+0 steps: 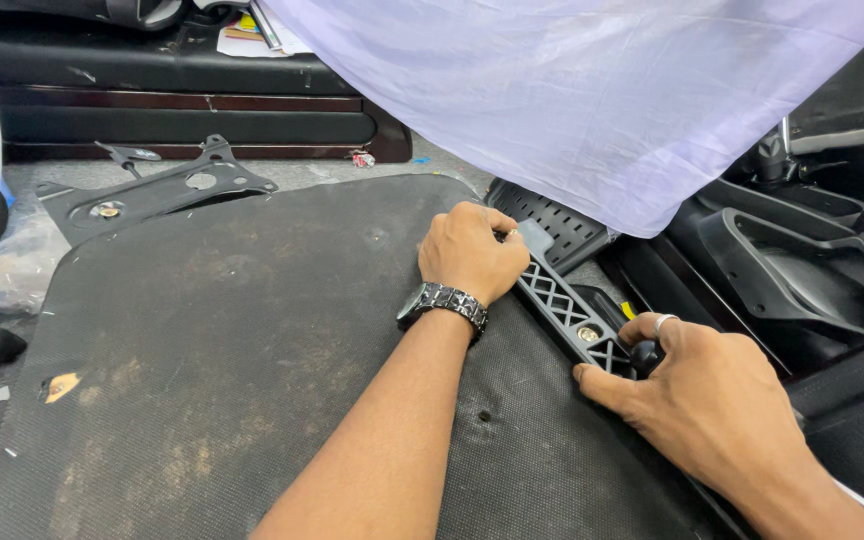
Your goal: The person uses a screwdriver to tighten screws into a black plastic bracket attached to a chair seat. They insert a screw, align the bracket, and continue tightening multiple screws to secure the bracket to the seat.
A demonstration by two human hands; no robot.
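Left hand (470, 250) clenched on the top end of the black lattice bracket (564, 305) lying at 3 o'clock of the dark fabric panel (232, 350), right hand (717, 400) pinching a black knob (645, 354) at its lower end.

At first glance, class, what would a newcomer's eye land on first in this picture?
Two bare hands at centre right: the left hand, with a dark watch on its wrist, presses on a black lattice bracket, while the right hand grips a dark knob at the bracket's lower end. Both work at the edge of a large, dusty black panel filling the lower left. A pale lilac cloth drapes across the top right.
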